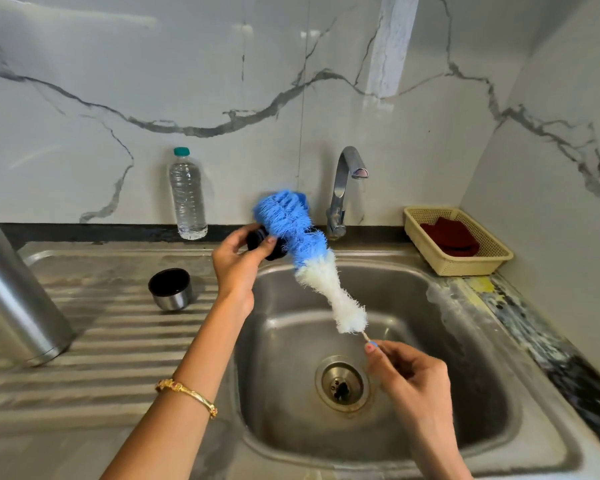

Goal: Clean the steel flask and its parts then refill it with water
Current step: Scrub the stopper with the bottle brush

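Flask [18, 292] is standing at nine o'clock on the ribbed surface [118, 341], looking heavy and slick; left hand [236, 261] is pinching its black stopper [262, 242], right hand [406, 372] pinching the brush [305, 244] wire, both grips closed

Bright even daylight, sharp, edges bowed

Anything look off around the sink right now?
No spills or damage that I can see. The steel flask leans tilted on the drainboard at far left instead of standing upright. Its cup sits apart, mouth up. The tap is dry.
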`<action>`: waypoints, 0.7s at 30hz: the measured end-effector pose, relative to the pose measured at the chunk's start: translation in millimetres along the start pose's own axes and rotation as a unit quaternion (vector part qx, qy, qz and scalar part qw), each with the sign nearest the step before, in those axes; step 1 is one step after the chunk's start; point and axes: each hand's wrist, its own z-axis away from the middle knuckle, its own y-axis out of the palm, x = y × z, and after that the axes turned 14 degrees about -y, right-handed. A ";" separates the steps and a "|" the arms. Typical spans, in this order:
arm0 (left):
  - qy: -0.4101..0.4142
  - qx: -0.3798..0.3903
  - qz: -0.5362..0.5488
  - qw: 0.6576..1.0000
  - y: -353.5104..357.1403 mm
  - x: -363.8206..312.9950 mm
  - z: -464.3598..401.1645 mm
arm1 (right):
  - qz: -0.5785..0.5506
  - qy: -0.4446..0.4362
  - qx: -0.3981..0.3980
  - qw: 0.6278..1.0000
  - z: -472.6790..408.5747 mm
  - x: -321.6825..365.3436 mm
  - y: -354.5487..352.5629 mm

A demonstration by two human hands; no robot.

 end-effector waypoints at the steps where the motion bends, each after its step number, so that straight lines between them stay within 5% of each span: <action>1: 0.001 -0.005 0.005 1.000 -1.3 -0.2 -0.8 | -0.006 -0.001 -0.009 1.000 -2.3 -0.6 -0.7; 9: -0.017 0.002 0.046 0.999 -3.6 -4.9 -3.2 | 0.008 -0.051 -0.006 0.999 -0.9 -8.9 4.9; 17: -0.027 -0.007 0.060 0.998 2.2 -6.9 -5.3 | -0.161 0.019 -0.014 0.987 -3.5 -5.2 13.0; 21: -0.020 -0.012 0.053 0.998 3.6 -2.5 -2.7 | -0.154 0.010 0.012 0.988 -2.8 -0.3 17.1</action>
